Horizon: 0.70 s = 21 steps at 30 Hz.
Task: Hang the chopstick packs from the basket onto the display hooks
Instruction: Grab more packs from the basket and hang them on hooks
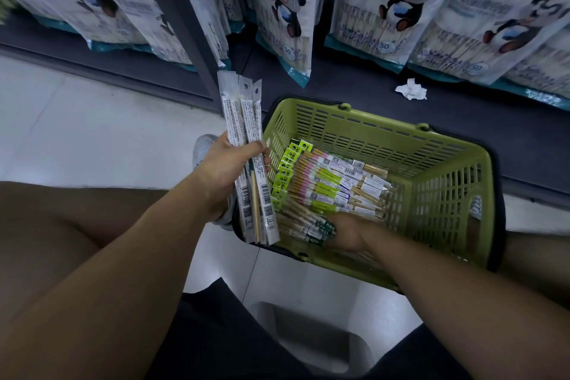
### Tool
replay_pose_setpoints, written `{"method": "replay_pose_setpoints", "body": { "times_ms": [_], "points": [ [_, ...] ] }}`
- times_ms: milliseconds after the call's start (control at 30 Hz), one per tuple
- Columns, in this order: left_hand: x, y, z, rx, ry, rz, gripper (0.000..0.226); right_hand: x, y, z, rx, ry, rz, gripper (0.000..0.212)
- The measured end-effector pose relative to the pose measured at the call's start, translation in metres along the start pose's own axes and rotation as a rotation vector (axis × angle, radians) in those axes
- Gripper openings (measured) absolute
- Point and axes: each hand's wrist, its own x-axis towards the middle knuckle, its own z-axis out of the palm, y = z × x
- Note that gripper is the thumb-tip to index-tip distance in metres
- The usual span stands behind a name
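Note:
A green plastic basket (431, 163) stands on the floor and holds several chopstick packs (333, 188) with green and white labels. My left hand (228, 163) grips a bundle of several clear chopstick packs (246, 139), held upright just left of the basket, hang holes at the top. My right hand (342, 230) reaches into the basket near its front wall, and its fingers close on a dark-green-labelled pack (314, 230). No display hooks are visible.
Large panda-printed bags (398, 9) hang in rows above a dark base shelf (354, 86). A crumpled white tissue (411, 89) lies on that shelf. A dark upright post (182, 25) rises left of the basket. A grey stool (308, 339) is under me.

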Motion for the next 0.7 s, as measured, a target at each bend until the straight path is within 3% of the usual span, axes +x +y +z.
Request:
{"method": "replay_pose_setpoints", "body": {
  "times_ms": [233,400,600,700],
  "points": [
    [-0.002,0.002,0.001,-0.035,0.005,-0.015,0.028,-0.007,0.011,-0.035,0.273,0.080,0.065,0.055],
    [-0.006,0.007,0.005,-0.035,0.024,-0.038,0.025,-0.032,0.011,-0.076,0.433,0.084,0.042,0.090],
    [-0.011,0.024,0.029,-0.057,-0.043,-0.030,0.013,-0.066,-0.029,-0.123,0.664,0.284,-0.127,0.067],
    [-0.010,0.033,0.051,-0.130,-0.148,-0.005,0.018,-0.077,-0.067,-0.136,0.594,0.463,-0.277,0.036]
  ]
}}
